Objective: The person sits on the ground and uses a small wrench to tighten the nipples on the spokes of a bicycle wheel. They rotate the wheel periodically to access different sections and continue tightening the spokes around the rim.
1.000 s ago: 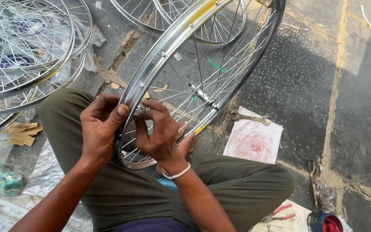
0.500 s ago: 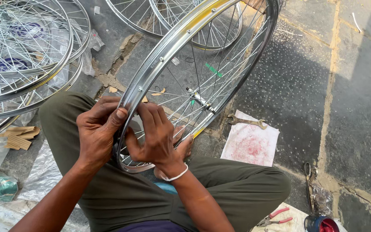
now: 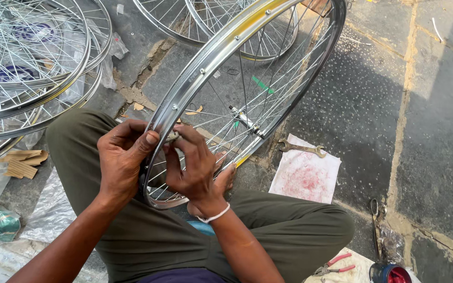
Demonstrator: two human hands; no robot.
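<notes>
A chrome bicycle wheel rim (image 3: 205,63) is propped upright across the lap of a seated person in olive trousers (image 3: 148,236), and everything else is placed against it. The left hand (image 3: 124,160) is closed around the rim's near edge, thumb pressed on the outer face. The right hand (image 3: 192,165), on the spoke side just beside the left, is pinched on a small part at the rim, probably a spoke nipple, though it is too small to be told for certain. Against the earlier frames the hands are found at nearly the same spot on the rim, with the right fingers slightly shifted. Inside the rim the hub (image 3: 245,121) is seen among the spokes. Beyond the rim's right edge a spanner (image 3: 302,149) is laid on a stained white cloth (image 3: 306,175). Left of the rim, finished spoked wheels (image 3: 27,68) are stacked. Pliers with red handles (image 3: 334,264) are lying near the right knee.
</notes>
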